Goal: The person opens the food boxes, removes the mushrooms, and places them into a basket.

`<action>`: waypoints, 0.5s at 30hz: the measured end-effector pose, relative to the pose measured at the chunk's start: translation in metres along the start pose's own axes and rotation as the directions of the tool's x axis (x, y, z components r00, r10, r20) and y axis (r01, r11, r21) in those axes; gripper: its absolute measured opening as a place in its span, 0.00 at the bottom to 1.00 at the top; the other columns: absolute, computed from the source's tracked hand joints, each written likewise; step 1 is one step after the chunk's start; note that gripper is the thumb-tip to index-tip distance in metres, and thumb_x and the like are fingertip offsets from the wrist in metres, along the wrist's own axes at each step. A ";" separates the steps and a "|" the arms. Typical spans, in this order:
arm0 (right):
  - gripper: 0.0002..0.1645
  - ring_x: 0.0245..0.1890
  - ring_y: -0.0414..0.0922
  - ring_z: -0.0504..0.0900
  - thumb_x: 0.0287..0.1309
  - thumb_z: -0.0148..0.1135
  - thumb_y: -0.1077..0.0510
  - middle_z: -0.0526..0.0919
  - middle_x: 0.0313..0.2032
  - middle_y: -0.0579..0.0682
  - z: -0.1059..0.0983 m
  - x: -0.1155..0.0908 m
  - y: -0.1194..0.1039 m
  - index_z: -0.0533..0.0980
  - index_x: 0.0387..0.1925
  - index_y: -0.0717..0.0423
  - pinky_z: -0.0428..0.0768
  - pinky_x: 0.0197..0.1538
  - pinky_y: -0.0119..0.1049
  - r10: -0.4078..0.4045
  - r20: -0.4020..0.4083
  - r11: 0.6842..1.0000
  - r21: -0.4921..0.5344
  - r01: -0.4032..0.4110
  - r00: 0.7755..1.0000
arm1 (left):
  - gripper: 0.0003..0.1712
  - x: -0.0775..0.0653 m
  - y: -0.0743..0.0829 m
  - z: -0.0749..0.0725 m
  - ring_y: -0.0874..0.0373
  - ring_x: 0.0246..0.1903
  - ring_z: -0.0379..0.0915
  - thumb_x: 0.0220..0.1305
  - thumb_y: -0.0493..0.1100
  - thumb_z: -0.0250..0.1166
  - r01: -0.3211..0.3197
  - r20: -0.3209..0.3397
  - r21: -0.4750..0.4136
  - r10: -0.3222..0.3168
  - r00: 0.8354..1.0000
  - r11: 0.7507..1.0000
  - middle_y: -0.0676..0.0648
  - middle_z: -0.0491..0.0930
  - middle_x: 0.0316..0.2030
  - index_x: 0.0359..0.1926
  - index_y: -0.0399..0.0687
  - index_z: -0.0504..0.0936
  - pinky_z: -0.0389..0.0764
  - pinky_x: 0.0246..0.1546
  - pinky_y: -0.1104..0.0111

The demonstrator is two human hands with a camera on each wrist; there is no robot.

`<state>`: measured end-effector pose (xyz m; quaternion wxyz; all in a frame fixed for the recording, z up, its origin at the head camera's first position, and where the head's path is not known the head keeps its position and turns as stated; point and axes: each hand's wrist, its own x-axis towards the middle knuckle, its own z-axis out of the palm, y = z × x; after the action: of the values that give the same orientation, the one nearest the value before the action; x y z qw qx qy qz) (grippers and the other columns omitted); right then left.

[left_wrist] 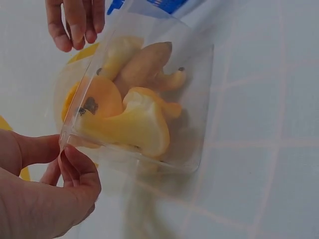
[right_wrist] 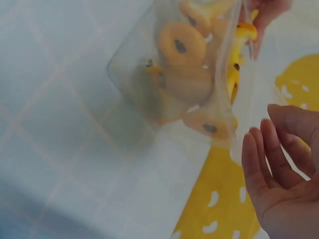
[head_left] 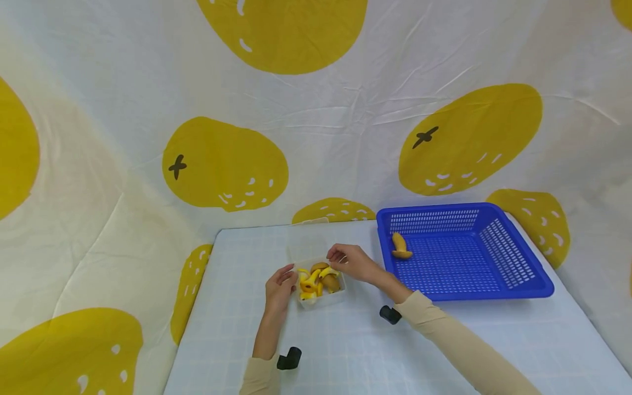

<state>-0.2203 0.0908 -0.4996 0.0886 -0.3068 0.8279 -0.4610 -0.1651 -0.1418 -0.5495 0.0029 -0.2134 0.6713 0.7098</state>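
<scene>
A clear plastic box point(head_left: 323, 300) holds several yellow and brown toy mushrooms point(head_left: 310, 284), and its clear lid point(head_left: 307, 244) is folded back behind it. At the box's left side, my left hand point(head_left: 280, 285) pinches the rim between thumb and fingers, as the left wrist view shows. My right hand point(head_left: 353, 263) is at the right rear corner of the box. In the right wrist view its thumb and bent fingers point(right_wrist: 271, 144) are apart, with nothing between them. Through the box wall a yellow mushroom point(left_wrist: 144, 122) and a brown one point(left_wrist: 144, 64) show.
To the right stands a blue plastic basket point(head_left: 466, 299) with one brown mushroom point(head_left: 401, 247) lying in its left end. A pale checked cloth point(head_left: 345, 351) covers the table. Behind it hangs a white curtain point(head_left: 326, 142) with big yellow fruit prints.
</scene>
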 end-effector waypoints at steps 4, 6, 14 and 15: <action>0.10 0.45 0.52 0.82 0.66 0.63 0.71 0.84 0.44 0.60 0.009 0.004 0.000 0.78 0.48 0.69 0.82 0.53 0.46 -0.019 0.058 0.999 -0.024 0.020 0.998 | 0.22 0.000 0.000 0.001 0.56 0.42 0.74 0.71 0.35 0.65 0.004 -0.001 -0.006 -0.004 1.000 1.000 0.40 0.78 0.50 0.63 0.34 0.78 0.80 0.38 0.73; 0.11 0.46 0.54 0.81 0.65 0.63 0.72 0.84 0.45 0.61 0.013 0.005 0.001 0.78 0.49 0.69 0.81 0.55 0.48 -0.015 0.073 0.999 -0.031 0.018 0.997 | 0.22 0.000 -0.001 0.001 0.56 0.42 0.74 0.71 0.35 0.65 0.007 -0.006 -0.010 -0.007 1.000 1.000 0.40 0.78 0.50 0.63 0.34 0.79 0.79 0.38 0.73; 0.10 0.44 0.53 0.77 0.61 0.69 0.69 0.84 0.42 0.56 0.030 0.009 0.001 0.82 0.44 0.64 0.78 0.53 0.45 0.000 0.090 0.959 -0.282 0.025 0.996 | 0.21 0.002 -0.003 0.001 0.56 0.44 0.74 0.71 0.35 0.66 0.013 -0.013 -0.018 -0.013 1.000 1.000 0.41 0.78 0.51 0.63 0.35 0.79 0.79 0.39 0.72; 0.09 0.42 0.52 0.76 0.61 0.70 0.69 0.84 0.41 0.56 0.032 0.009 0.000 0.82 0.44 0.63 0.78 0.51 0.44 -0.013 0.091 0.943 -0.331 0.042 0.996 | 0.22 0.002 -0.003 0.000 0.56 0.44 0.74 0.71 0.35 0.66 0.010 -0.011 -0.018 -0.010 1.000 1.000 0.41 0.78 0.51 0.63 0.35 0.79 0.79 0.39 0.72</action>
<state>-0.2137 0.0630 -0.5160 0.0655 -0.3489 0.8848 -0.3018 -0.1662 -0.1419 -0.5535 0.0009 -0.2208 0.6638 0.7146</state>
